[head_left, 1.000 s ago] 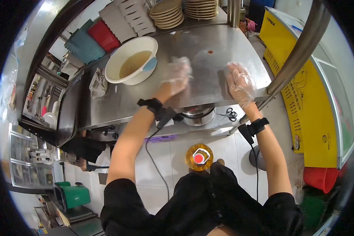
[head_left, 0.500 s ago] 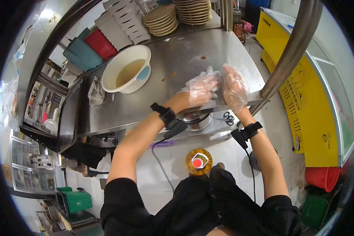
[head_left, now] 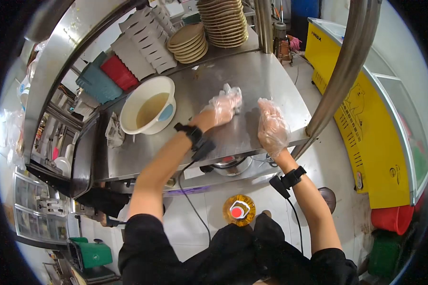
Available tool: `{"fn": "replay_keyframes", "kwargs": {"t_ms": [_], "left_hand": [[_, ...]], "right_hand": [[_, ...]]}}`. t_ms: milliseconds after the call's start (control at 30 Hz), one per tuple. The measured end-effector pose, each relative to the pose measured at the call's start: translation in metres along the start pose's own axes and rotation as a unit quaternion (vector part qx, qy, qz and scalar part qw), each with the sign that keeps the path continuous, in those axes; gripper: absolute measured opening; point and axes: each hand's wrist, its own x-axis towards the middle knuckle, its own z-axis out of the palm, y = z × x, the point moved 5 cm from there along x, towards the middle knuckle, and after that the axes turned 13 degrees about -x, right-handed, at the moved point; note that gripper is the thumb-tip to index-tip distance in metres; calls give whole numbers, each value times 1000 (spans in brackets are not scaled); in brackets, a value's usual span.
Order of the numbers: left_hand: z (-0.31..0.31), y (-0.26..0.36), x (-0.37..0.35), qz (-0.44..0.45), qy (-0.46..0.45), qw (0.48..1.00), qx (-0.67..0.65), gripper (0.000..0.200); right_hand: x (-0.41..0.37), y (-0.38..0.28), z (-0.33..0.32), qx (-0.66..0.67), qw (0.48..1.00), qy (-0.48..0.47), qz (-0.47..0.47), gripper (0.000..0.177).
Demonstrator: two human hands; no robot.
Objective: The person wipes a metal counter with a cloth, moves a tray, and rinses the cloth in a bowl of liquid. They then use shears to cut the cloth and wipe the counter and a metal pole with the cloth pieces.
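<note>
My left hand (head_left: 225, 105), in a clear plastic glove, is on the steel table (head_left: 283, 88), right of a white basin (head_left: 127, 114) of cloudy liquid. Its fingers are curled down; a small dark patch shows beneath them, too hidden to make out. Near the table's front right edge rests my right hand (head_left: 273, 127), also gloved, fingers stretched out close together, with nothing visible in it. Both wrists wear black straps with cabled devices.
Stacked plates (head_left: 222, 23), white trays (head_left: 152, 42), a red basket (head_left: 119, 72) and a crumpled bag (head_left: 114, 131) line the table's far and left sides. A steel post (head_left: 340, 71) rises at right. Below are a pot (head_left: 233, 166) and an oil bottle (head_left: 239, 210); a yellow freezer (head_left: 361, 118) stands right.
The view has shifted. My left hand has moved left over the table, towards the basin, and its spread fingers have curled. My right hand remains near the front right edge.
</note>
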Motion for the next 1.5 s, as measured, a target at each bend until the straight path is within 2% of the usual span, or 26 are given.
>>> {"fn": "replay_keyframes", "kwargs": {"t_ms": [67,100,200,233,267,333,433,467,533,567,600,633,667,767,867,933,967,1033,1100,1167,1233,1267,1367,1400,1433,1500], "left_hand": [[16,-13,-4,15,63,995,-81,35],[57,-50,6,-21,70,958,-277,34],[64,-82,48,-101,81,983,-130,24],[63,-79,55,-44,74,995,51,24],[64,-78,63,11,90,968,236,24],[75,-96,86,-85,89,982,-144,22],[17,-18,48,0,36,991,-127,19],[8,4,30,37,42,997,-54,19],[28,13,-1,4,56,956,-287,33],[3,36,-21,61,88,984,-145,35],[-20,50,-26,-31,-23,988,-153,36],[-19,49,-23,-32,-24,987,-154,36],[-13,36,-17,-142,-31,922,-359,37],[3,-6,20,-59,-2,992,-115,35],[42,-54,66,-53,14,978,-202,24],[31,-44,68,-41,33,998,47,16],[28,-33,56,-29,59,987,-149,15],[-6,22,16,-165,-33,896,-411,20],[12,32,-13,-34,-37,826,-561,26],[-21,35,-21,-47,51,921,-383,27],[20,-22,-13,-66,82,913,-394,32],[39,-62,0,-235,131,822,-502,32],[39,-111,39,-231,141,804,-529,29],[31,-94,52,-193,38,922,-334,39],[-6,-53,61,-122,-36,985,-119,51],[19,-35,105,-108,-63,984,-129,56]], "right_hand": [[-1,-1,0,0,1000,-5,5,39],[-1,0,0,6,1000,-4,9,38],[-4,1,5,5,1000,4,8,39],[-4,0,3,4,1000,5,5,39],[-4,0,2,4,1000,6,5,39],[-1,0,1,2,1000,10,4,40],[-2,1,1,10,1000,8,10,42],[-1,0,0,8,1000,4,11,42],[-2,-1,1,9,1000,-2,12,43],[-2,-1,2,16,1000,0,13,42],[-2,0,2,24,1000,3,13,42],[-2,1,3,25,1000,1,13,42],[-3,1,3,23,1000,8,5,41],[-3,0,3,19,1000,14,-5,41],[0,-1,-1,15,1000,14,-5,39],[-1,0,-1,15,1000,9,-4,39],[-3,1,1,15,1000,14,-5,38],[0,0,2,15,1000,23,-4,38],[2,-2,-2,29,999,13,10,39],[-1,-1,0,25,1000,14,-1,42],[-1,-1,-1,20,1000,18,-9,44],[-1,-2,-2,23,1000,7,-5,47],[0,0,-1,17,1000,-2,4,53],[0,1,0,13,1000,-5,10,56],[1,2,-1,11,1000,-4,10,56],[2,2,-4,7,999,-27,27,62]]}}
